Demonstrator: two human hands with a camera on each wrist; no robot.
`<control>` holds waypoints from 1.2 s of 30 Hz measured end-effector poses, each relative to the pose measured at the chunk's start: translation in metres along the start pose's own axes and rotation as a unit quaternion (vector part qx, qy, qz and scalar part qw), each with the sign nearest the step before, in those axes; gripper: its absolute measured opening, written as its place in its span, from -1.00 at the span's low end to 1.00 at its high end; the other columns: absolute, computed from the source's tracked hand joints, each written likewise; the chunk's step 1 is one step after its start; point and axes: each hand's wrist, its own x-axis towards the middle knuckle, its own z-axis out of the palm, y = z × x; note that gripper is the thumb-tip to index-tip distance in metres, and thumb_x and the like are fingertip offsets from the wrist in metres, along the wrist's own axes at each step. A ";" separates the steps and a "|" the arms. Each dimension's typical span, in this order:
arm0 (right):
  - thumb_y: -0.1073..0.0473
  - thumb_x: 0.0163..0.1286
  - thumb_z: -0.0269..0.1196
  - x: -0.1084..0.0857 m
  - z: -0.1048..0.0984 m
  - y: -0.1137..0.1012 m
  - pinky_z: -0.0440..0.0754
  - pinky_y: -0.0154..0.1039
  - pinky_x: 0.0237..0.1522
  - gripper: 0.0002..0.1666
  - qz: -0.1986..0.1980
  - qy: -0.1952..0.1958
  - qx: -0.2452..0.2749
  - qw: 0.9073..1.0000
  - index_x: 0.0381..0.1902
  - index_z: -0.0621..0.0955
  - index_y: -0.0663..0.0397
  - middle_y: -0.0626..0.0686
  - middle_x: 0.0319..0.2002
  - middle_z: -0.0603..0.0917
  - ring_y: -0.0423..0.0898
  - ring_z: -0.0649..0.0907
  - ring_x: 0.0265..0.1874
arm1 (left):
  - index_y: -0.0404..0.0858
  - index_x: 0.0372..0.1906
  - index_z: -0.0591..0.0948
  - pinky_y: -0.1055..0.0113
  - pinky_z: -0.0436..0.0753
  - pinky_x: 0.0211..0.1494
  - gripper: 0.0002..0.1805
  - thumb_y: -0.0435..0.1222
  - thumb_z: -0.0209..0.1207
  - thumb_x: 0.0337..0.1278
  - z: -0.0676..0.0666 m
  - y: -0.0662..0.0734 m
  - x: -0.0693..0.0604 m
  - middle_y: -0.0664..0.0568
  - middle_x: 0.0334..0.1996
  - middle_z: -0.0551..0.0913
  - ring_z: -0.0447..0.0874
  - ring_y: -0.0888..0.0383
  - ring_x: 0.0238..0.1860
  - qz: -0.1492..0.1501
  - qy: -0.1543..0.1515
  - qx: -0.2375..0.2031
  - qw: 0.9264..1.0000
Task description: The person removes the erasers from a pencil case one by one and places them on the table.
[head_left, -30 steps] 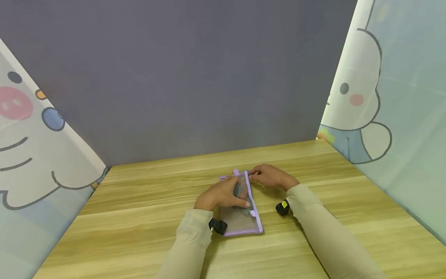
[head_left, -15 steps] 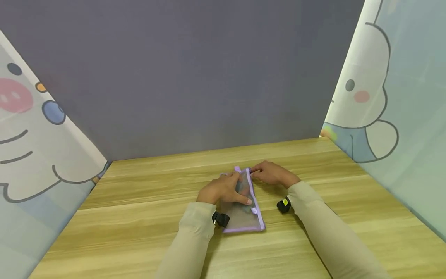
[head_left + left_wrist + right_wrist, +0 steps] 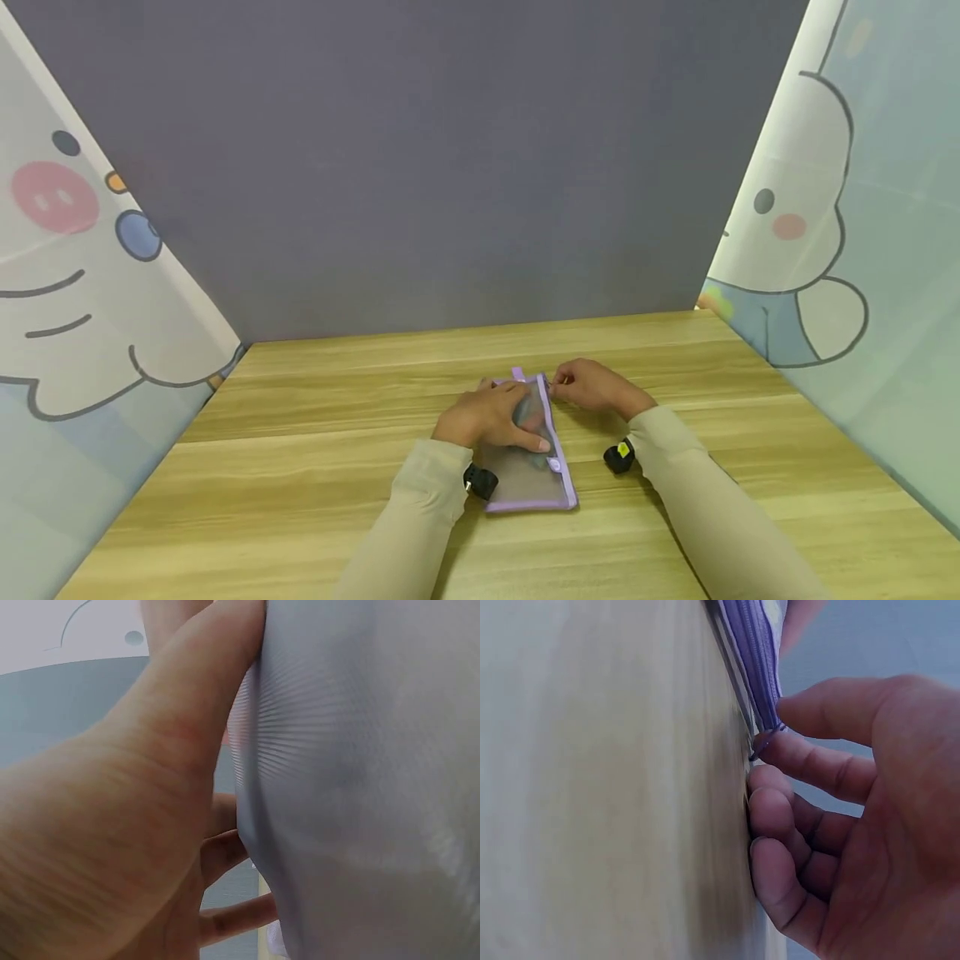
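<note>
A flat mesh zip pouch (image 3: 525, 487) with purple trim lies on the wooden table, its zipped edge towards the right. Bluish and pinkish contents (image 3: 531, 418) show faintly through the mesh; their kind cannot be made out. My left hand (image 3: 483, 418) rests over the pouch, thumb and fingers spread and pressing on it. In the left wrist view the grey mesh (image 3: 360, 787) bulges beside the thumb. At the far right corner, my right hand (image 3: 592, 386) pinches a small purple zip pull (image 3: 767, 742) between thumb and index finger; the other fingers are curled against the table.
The light wooden table (image 3: 337, 467) extends around the pouch. A dark grey panel (image 3: 450, 167) stands behind it, with cartoon-printed cloths (image 3: 885, 250) at both sides. A purple tab (image 3: 517, 372) sticks out at the pouch's far edge.
The head view has shifted slightly. My right fingers are more curled and a little farther from the pouch's far corner. My left hand stays on the pouch.
</note>
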 end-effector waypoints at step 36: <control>0.14 0.48 0.21 -0.005 -0.001 0.001 0.48 -0.23 -0.48 -0.80 -0.019 0.020 0.047 0.998 -0.34 0.68 0.07 -0.05 -0.51 0.61 -0.15 0.50 -0.56 | 0.11 0.60 0.13 -0.17 0.32 0.34 0.19 0.58 0.10 -0.15 0.006 0.007 0.008 0.28 0.56 0.12 0.15 0.06 0.46 0.019 0.006 0.032 0.999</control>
